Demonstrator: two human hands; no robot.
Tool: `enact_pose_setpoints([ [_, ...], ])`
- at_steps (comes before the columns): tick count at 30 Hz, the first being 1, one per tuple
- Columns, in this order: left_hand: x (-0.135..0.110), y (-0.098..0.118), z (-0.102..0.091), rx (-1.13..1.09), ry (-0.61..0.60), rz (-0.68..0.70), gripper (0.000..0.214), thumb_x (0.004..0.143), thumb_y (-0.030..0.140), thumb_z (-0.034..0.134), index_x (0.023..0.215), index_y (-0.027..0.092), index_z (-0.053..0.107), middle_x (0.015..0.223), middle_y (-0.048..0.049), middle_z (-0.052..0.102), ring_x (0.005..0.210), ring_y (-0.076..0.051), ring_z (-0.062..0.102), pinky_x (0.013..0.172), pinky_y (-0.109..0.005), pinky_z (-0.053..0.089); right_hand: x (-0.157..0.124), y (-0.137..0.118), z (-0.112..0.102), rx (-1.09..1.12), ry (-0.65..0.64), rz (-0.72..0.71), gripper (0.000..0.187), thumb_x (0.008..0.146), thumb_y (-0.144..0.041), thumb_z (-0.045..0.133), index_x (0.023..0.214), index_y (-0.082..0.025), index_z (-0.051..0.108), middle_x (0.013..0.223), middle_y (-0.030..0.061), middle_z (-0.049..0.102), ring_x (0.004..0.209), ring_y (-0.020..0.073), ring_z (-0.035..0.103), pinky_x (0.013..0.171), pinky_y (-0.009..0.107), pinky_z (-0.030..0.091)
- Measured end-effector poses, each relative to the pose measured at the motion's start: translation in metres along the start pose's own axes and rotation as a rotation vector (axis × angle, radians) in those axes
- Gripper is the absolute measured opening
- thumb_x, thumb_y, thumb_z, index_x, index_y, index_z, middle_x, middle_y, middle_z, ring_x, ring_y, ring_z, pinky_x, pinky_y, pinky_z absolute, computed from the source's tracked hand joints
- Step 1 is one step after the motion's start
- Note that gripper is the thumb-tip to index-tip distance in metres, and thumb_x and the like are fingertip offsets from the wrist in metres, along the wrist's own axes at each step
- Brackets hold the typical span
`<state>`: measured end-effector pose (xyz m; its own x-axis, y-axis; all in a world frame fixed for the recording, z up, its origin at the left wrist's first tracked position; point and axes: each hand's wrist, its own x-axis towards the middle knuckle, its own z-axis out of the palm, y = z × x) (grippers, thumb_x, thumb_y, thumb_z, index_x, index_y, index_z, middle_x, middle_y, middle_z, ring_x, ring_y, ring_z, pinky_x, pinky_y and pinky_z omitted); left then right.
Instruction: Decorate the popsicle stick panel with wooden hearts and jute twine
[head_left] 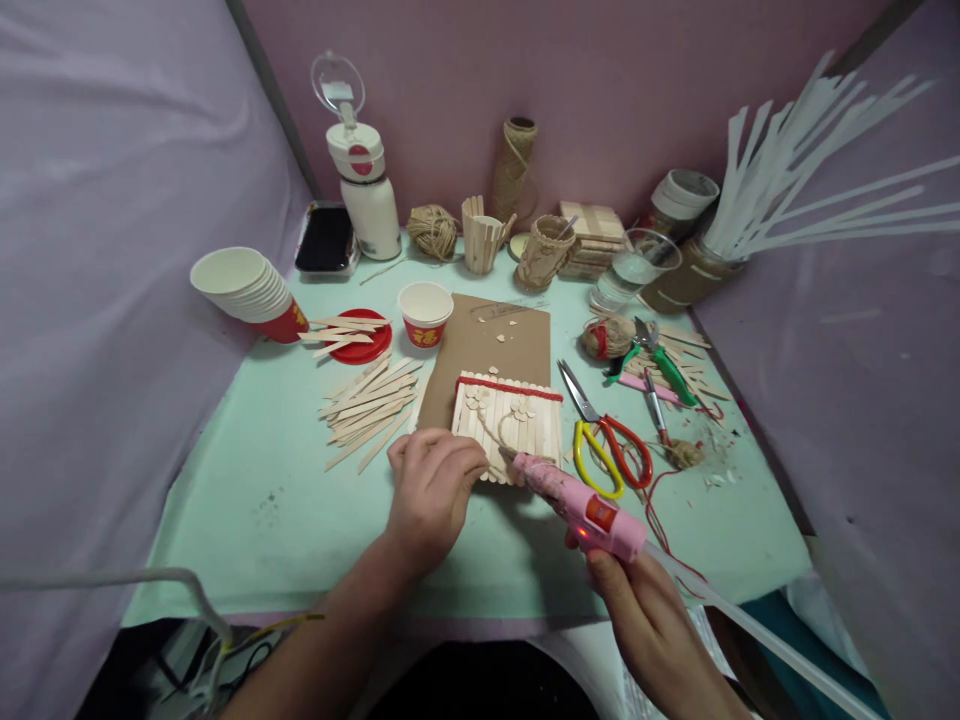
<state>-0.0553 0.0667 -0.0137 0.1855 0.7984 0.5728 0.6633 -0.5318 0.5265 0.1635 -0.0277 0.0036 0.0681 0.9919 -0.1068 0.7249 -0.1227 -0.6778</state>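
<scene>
A panel of craft sticks [541,425] lies on a brown board [499,335], with red cord along its top edge. Two wooden flowers with twine stems decorate it. At the panel's lower left corner is my left hand [435,485], fingers curled and pressed together; what they pinch is hidden, though a thin strand shows beside the fingertips. My right hand [637,600] grips a pink hot glue gun [581,505], its small light glowing. The gun's nozzle points at the lower part of the panel, near the stems. A long clear glue stick trails from its back.
Scissors [611,440] lie close right of the panel, pliers [667,365] farther right. Loose sticks [375,405] and a paper cup [425,312] are on the left. Behind stand a white bottle [373,205], twine [433,232] and a glass of water [626,275]. Fabric walls flank the table.
</scene>
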Motion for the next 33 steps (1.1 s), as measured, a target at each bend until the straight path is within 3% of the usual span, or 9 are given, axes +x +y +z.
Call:
enact_pose_setpoints([
  [33, 0.000, 0.001, 0.000, 0.011, -0.010, -0.008, 0.012, 0.093, 0.018, 0.056, 0.085, 0.022, 0.063, 0.085, -0.0009, 0.074, 0.088, -0.020, 0.057, 0.083, -0.039, 0.031, 0.004, -0.014, -0.013, -0.023, 0.007, -0.020, 0.046, 0.094, -0.055, 0.039, 0.095, -0.023, 0.073, 0.071, 0.0045, 0.067, 0.064, 0.0204, 0.064, 0.063, 0.029, 0.056],
])
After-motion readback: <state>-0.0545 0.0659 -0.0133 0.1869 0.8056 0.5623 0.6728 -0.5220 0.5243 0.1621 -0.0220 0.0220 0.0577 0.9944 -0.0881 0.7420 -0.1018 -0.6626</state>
